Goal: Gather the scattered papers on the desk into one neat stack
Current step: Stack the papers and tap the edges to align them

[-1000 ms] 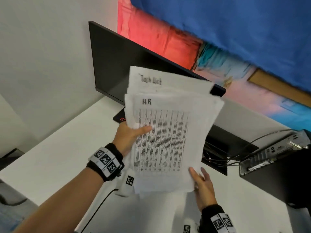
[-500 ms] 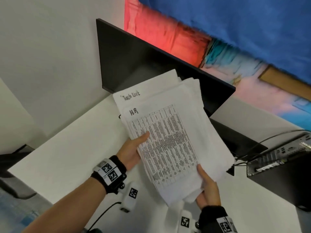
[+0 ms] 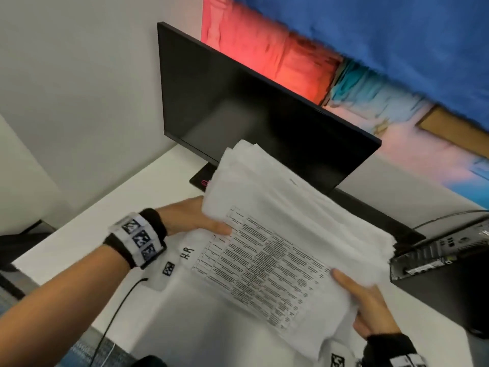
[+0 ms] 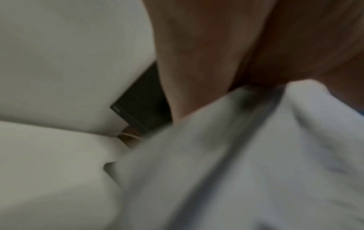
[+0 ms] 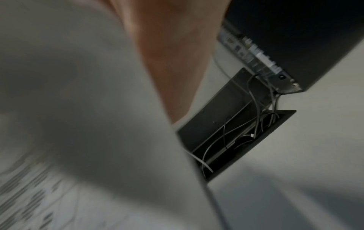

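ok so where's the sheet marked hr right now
In the head view the HR sheet is the front page of the paper stack, held between the left hand and right hand over the white desk, before the monitor.

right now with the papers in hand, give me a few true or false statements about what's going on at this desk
1. Both hands hold the stack of papers. True: the left hand grips its left edge and the right hand its lower right corner.
2. The monitor is switched on and shows a document. False: its screen is dark.
3. The top printed sheet has "HR" handwritten on it. True.
4. The papers are squared up neatly. False: the sheets are fanned, their edges offset.
5. The black computer box sits left of the monitor. False: it sits to the right, with cables at its back.
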{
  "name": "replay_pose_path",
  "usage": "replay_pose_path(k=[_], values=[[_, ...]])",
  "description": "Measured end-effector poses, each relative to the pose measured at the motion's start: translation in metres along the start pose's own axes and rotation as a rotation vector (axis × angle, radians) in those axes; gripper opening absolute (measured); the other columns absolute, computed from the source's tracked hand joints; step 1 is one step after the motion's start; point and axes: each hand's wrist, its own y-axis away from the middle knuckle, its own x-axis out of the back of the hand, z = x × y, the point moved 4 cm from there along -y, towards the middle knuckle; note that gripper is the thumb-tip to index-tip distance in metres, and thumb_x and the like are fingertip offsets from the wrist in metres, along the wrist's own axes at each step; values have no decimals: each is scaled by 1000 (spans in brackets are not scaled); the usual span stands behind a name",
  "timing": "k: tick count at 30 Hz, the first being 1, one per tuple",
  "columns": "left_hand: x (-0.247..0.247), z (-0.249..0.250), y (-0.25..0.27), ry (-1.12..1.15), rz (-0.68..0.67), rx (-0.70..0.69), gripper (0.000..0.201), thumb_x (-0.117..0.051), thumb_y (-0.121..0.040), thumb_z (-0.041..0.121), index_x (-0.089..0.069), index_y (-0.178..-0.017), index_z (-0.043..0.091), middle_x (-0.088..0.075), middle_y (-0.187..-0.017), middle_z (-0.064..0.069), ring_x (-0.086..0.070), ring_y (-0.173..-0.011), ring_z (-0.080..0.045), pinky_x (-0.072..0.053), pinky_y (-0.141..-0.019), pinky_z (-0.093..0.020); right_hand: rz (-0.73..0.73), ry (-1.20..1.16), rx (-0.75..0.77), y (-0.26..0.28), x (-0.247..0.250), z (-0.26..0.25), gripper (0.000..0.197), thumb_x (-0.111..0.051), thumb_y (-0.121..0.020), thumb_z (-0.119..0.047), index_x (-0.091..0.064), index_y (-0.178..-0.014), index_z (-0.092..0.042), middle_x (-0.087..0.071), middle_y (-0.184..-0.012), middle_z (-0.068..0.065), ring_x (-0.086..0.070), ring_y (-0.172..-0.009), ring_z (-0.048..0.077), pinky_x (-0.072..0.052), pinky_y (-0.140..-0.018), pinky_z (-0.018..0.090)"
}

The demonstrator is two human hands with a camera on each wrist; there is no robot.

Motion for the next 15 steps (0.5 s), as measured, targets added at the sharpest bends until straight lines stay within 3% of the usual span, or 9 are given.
replay_pose_path(k=[4,7,9,10,11,12,14,15], values=[[-2,-26,-18,-101,307,-6,46,-80,-81,22,-69,-125,14,-75,-119,-4,-73,-108,-22,-54,-100,-49,58,158,146,2,-13,-8,41,-68,-84,3,-67,-123,-11,-76,-116,12,-75,-102,23,-61,-73,28],[1,-16,-9,-24,430,-194,42,-80,-82,15,-70,-123,18,-76,-117,1,-72,-109,-14,-56,-97,-37,114,252,335,20,-17,-39,34,-71,-84,-1,-71,-113,-18,-80,-103,-7,-75,-92,5,-58,-69,15],[-2,-10,-3,18,511,-317,46,-83,-77,7,-70,-121,16,-77,-113,0,-73,-105,-11,-59,-87,-28,72,251,377,26,-17,-45,27,-80,-75,-17,-73,-101,-18,-80,-93,-10,-74,-83,-1,-56,-66,12],[-2,-13,-3,45,558,-349,50,-85,-73,5,-69,-120,15,-78,-111,-1,-73,-103,-10,-60,-82,-26,69,305,363,24,-15,-39,38,-86,-65,-31,-72,-96,-14,-81,-89,-9,-74,-81,-1,-55,-64,10],[-2,-19,-5,74,602,-361,53,-87,-70,4,-69,-120,14,-77,-110,-1,-73,-102,-9,-60,-79,-23,91,367,315,22,-15,-30,54,-89,-56,-41,-71,-96,-10,-80,-86,-8,-74,-81,-1,-53,-63,7],[-2,-28,-8,92,639,-348,56,-88,-68,4,-68,-120,14,-77,-110,-2,-73,-102,-10,-60,-77,-22,90,410,267,15,-11,-16,62,-91,-55,-41,-69,-103,-9,-80,-89,-7,-74,-87,1,-51,-63,4],[-2,-48,-19,116,697,-276,55,-91,-66,8,-70,-117,13,-78,-108,-2,-74,-101,-13,-59,-77,-18,54,428,170,-5,-7,13,59,-86,-69,-17,-64,-123,-10,-76,-111,5,-73,-101,8,-53,-72,6],[-2,-56,-24,120,722,-235,51,-92,-65,11,-72,-113,12,-79,-103,0,-75,-99,-15,-58,-76,-17,63,396,143,-15,-9,24,55,-82,-77,-11,-61,-128,-11,-71,-120,13,-72,-102,8,-56,-83,15]])
